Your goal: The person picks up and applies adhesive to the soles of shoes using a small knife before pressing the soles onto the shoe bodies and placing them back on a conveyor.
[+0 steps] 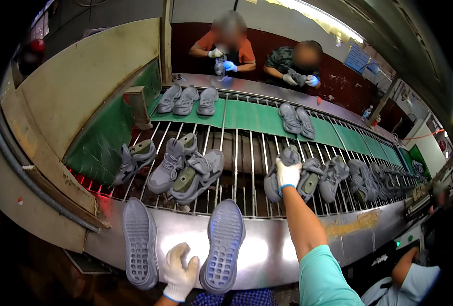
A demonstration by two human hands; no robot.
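Observation:
My right hand (287, 173), in a white glove, reaches out over the metal bar conveyor (236, 153) and grips a grey shoe (272, 184) that lies among a row of grey shoes. My left hand (179, 274), also gloved, rests near me on the steel shelf (267, 250) with its fingers apart. It lies between two grey soles that are turned tread-up. Its thumb touches the edge of the right sole (224, 247). The left sole (139, 239) is a little apart from it.
Three grey shoes (185, 171) lie on the bars at the left, and several more (359, 178) trail off to the right. On the green belt (247, 116) behind are more shoes. Two gloved people (226, 48) work at the far side. Another person's arm (405, 268) is at the lower right.

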